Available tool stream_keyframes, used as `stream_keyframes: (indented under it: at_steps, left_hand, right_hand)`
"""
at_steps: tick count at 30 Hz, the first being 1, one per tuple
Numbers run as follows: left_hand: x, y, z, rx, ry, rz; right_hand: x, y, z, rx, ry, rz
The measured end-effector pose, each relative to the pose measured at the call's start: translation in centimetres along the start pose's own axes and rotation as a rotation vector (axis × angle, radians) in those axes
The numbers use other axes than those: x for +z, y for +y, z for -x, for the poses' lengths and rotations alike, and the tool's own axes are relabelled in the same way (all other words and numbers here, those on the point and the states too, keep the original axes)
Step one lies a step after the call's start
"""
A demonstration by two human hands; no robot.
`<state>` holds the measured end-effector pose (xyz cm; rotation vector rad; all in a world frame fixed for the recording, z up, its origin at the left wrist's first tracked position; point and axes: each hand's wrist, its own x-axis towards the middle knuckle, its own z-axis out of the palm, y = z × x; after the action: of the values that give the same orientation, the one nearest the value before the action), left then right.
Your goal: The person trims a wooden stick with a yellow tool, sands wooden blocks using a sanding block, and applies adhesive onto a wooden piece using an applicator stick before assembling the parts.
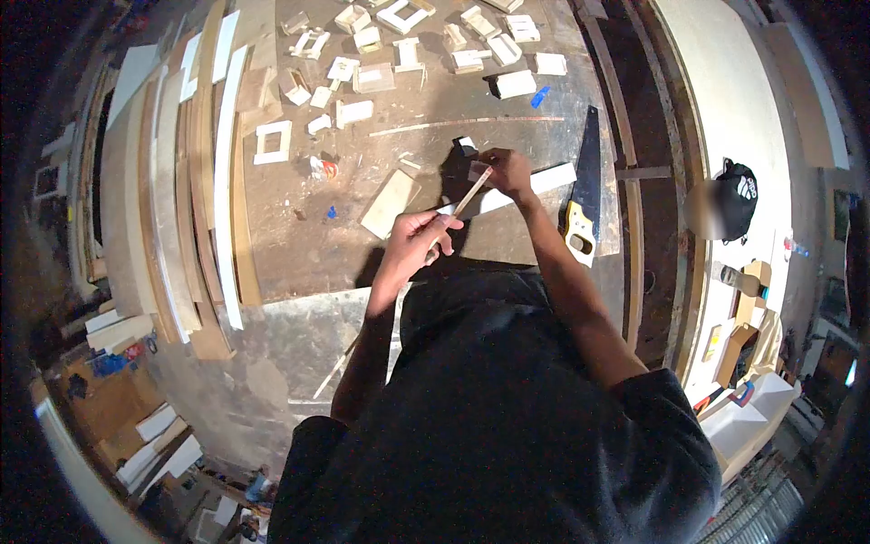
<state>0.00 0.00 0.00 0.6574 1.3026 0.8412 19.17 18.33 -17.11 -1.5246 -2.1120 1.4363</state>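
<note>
At the left, the room's floor [222,399] is grey and scuffed, with offcuts [163,444] on it. Long planks [186,199] run along the left side of a worn brown table [299,245], and at the right, past a dark gap, stands a pale bench [725,100] bearing a black item [741,195] with white lettering, blurred at one side. Across the table's far part, left to right, lie about twenty small wooden pieces [273,142], some overlapping, so an exact count cannot be told. Two blue scraps [540,97] lie there too, one left, one right. One tan board [390,204] lies just beside the left hand [415,247], which has its fingers closed on the near end of one thin stick [471,194]. The stick slants up between the two hands, above the table. At its far end the right hand [509,174] is curled; whether it grips the stick cannot be told. Both hands and the stick partly cover one white board [548,181], and one saw [587,177] lies at its right end, yellow handle nearest. The person's black shirt [507,426] blocks the lower middle.
</note>
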Motion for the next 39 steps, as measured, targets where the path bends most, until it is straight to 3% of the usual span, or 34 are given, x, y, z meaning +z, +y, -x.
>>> stream_keyframes:
  at_steps: [3,5,6,7,9,11,16,18,19,22,27,29,31,34,37,39]
  left_hand:
    - [0.5,0.6,1.1,0.041,0.033,-0.029]
    - [0.5,0.7,0.6,0.18,0.059,-0.089]
    - [0.3,0.7,0.7,0.18,0.064,-0.087]
    - [0.4,0.5,0.7,0.231,0.078,-0.114]
    - [0.5,0.0,0.4,0.28,0.092,-0.134]
    - [1.1,-0.6,-0.1,0.396,0.157,-0.13]
    - [2.3,-0.7,-1.4,0.352,0.169,-0.253]
    - [2.2,-1.6,-2.8,0.333,0.178,-0.293]
    - [1.9,-2.8,-3.5,0.221,0.209,-0.234]
    - [1.5,-5.1,-4.2,0.063,0.285,-0.123]
    - [2.0,-7.5,-6.7,-0.005,0.408,-0.004]
    - [2.4,-10.1,-9.7,0.046,0.459,-0.035]
    - [2.8,-12.2,-12.2,0.252,0.525,-0.105]
    - [4.0,-12.8,-13.5,0.209,0.571,-0.047]
    - [4.2,-14.1,-14.4,0.269,0.592,-0.047]
    - [4.5,-13.9,-14.1,0.172,0.55,0.048]
  right_hand:
    - [1.0,0.9,0.1,-0.086,0.093,0.191]
    - [0.2,1.5,0.4,-0.451,0.427,0.373]
    - [-1.0,-0.2,1.8,-0.284,0.372,0.275]
    - [-1.9,0.5,2.7,-0.32,0.465,0.305]
    - [-3.1,1.9,4.3,-0.186,0.435,-0.236]
    - [-5.4,-0.9,8.6,-0.095,0.564,-0.019]
    - [-6.7,1.7,15.5,-0.037,0.489,-0.128]
    - [-6.2,4.2,16.5,0.097,0.349,0.054]
    - [-6.1,4.6,16.8,0.148,0.252,0.101]
    - [-4.6,6.0,17.5,-0.033,0.232,0.254]
    - [-3.9,7.2,15.6,-0.067,0.236,0.112]
    - [-4.1,5.2,13.6,-0.064,0.249,0.116]
    - [-4.1,4.5,11.4,-0.05,0.269,0.209]
    - [-5.1,3.1,8.9,-0.082,0.273,0.156]
    - [-4.9,1.6,6.0,-0.232,0.296,0.136]
    - [-4.3,1.2,2.9,-0.374,0.236,-0.021]
